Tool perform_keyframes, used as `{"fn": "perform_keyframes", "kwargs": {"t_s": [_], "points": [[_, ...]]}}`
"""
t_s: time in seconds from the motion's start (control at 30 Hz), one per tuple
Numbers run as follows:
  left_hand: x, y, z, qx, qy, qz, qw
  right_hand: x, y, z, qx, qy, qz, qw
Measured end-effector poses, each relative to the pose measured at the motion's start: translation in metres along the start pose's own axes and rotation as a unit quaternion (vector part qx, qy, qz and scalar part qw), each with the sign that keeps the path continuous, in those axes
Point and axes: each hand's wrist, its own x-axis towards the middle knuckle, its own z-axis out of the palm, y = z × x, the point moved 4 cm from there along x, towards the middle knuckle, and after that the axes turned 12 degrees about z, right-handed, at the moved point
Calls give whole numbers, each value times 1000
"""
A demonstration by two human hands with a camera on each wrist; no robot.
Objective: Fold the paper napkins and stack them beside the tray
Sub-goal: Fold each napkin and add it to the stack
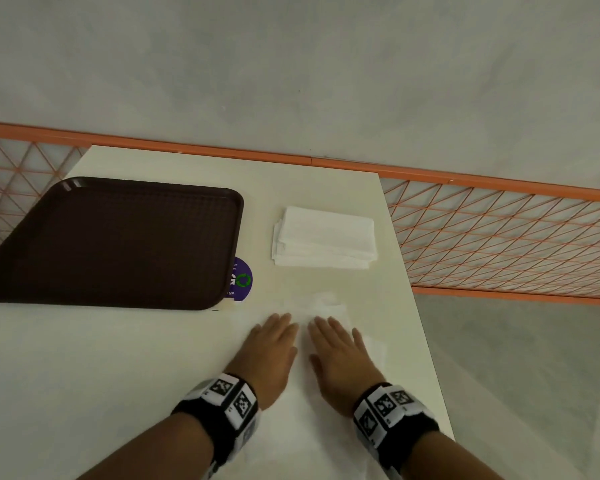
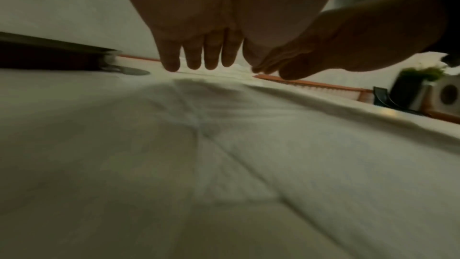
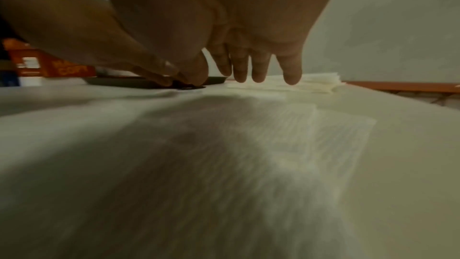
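The pale counter (image 1: pixel 153 358) carries everything, and its layout suits the job: the dark brown tray (image 1: pixel 118 244) sits at the far left, leaving free surface to its right for finished work. There, just right of the tray and apart from it, lies the stack of folded napkins (image 1: pixel 326 237), slightly fanned at its near edge, probably because each piece was laid on by hand and not squared. A round purple sticker (image 1: pixel 241 278) peeks out from under the tray's near right corner. Nearest the person, an unfolded napkin (image 1: pixel 305 393) is spread flat on the counter, near of the stack, its far edge a little rumpled; it seems to lie there to be smoothed before it is creased. The left hand (image 1: pixel 270 351) and the right hand (image 1: pixel 340 355) rest side by side on this napkin, palms down, fingers straight and close together, pointing toward the far side. Neither hand grips or pinches anything; both look to be pressing the sheet flat, wrists low, forearms angled inward from the near edge.
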Motion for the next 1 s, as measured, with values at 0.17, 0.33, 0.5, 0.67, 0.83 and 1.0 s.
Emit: {"fn": "perform_keyframes", "kwargs": {"t_s": [0.17,0.33,0.5,0.67,0.83,1.0], "points": [[-14,-12,25,68,-98,-54,991,-8,29,32,-54,-55,51,996],[-18,-20,24,51,-115,-79,989,-7,66,15,-45,-28,162,985],[-18,-19,27,49,-129,-93,986,12,28,-17,-54,29,32,998],[-18,-16,24,75,-103,-101,987,32,14,-32,-70,-44,68,994],[-19,-12,23,79,-124,-126,981,8,-10,-37,-150,-35,-11,988],[-12,-1,-2,104,-90,-111,984,-25,-32,-42,-232,-26,-144,962]]}}
